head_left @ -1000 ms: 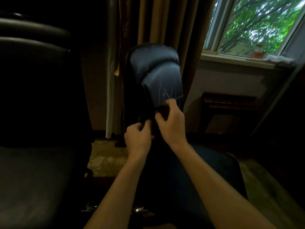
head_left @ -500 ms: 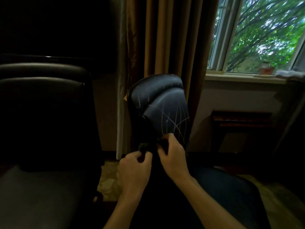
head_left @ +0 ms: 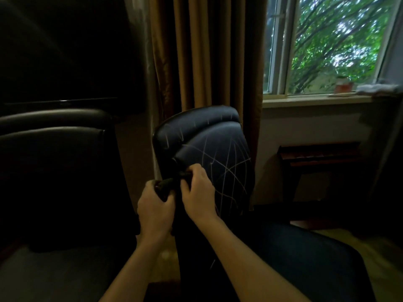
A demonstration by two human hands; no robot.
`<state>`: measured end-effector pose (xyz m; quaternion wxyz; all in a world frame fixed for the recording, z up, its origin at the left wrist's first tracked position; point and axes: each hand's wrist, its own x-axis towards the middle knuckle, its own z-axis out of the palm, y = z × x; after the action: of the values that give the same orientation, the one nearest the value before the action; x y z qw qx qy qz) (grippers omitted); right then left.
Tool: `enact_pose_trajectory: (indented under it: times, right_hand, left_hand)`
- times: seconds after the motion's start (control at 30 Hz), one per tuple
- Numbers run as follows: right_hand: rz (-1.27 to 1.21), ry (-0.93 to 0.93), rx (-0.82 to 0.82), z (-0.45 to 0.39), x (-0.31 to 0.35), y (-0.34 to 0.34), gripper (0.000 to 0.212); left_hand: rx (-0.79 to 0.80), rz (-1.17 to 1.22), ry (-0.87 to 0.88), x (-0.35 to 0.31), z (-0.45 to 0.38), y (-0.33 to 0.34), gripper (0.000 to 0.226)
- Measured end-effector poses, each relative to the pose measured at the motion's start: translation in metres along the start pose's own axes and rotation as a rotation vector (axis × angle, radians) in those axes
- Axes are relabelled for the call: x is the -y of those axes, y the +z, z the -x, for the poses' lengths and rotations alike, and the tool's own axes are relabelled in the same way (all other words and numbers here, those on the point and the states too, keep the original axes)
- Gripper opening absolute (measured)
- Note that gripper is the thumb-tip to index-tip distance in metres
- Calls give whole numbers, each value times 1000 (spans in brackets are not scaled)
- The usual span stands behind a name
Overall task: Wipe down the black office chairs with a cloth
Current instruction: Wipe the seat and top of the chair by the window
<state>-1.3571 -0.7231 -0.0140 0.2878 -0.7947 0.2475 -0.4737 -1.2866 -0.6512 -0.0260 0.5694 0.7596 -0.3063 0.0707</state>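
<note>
Both hands gripped the dark cloth [head_left: 172, 184] bunched between them, the left hand [head_left: 153, 209] at its eight o'clock end, the right hand [head_left: 199, 192] at two. The scratched black office chair [head_left: 209, 158] backrest rose just behind, toward twelve o'clock, nearer the right hand.

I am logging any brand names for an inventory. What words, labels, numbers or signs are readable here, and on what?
None can be read.
The black office chair shows only pale scratch lines on its backrest, not letters.
The dark cloth, gripped by the left hand and the right hand, shows no label.
The red pot on the window sill is too small and blurred to tell.
</note>
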Motion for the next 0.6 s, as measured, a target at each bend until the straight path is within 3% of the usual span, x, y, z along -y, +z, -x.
enact_pose_trajectory:
  times: [0.27,0.6]
  right_hand:
    - [-26,-9,17,-43,-27,7,8]
    - [-176,-213,0,-136,-25,11,13]
  left_hand:
    - [106,104,101,7,-52,15,30]
    - [-46,317,145,-17,-130,40,16]
